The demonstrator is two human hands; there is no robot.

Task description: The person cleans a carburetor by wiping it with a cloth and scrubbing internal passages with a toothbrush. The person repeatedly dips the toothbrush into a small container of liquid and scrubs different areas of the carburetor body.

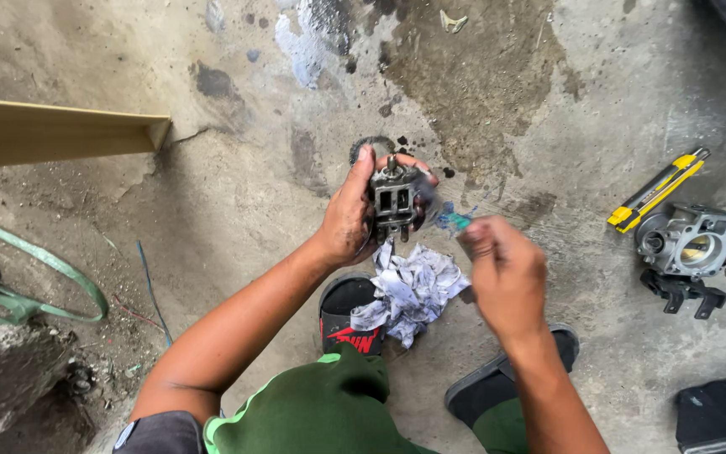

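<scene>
Stained concrete floor (237, 193). My left hand (348, 219) clasps grimy grey metal engine part (394, 200), likely heavy, stiff, greasy; hold by body. My right hand (504, 273) clenches blue-handled tool (454, 221).

A crumpled rag (412, 290) lies between the sandals (351, 315), with the throttle body (692, 245) well right of it.
</scene>
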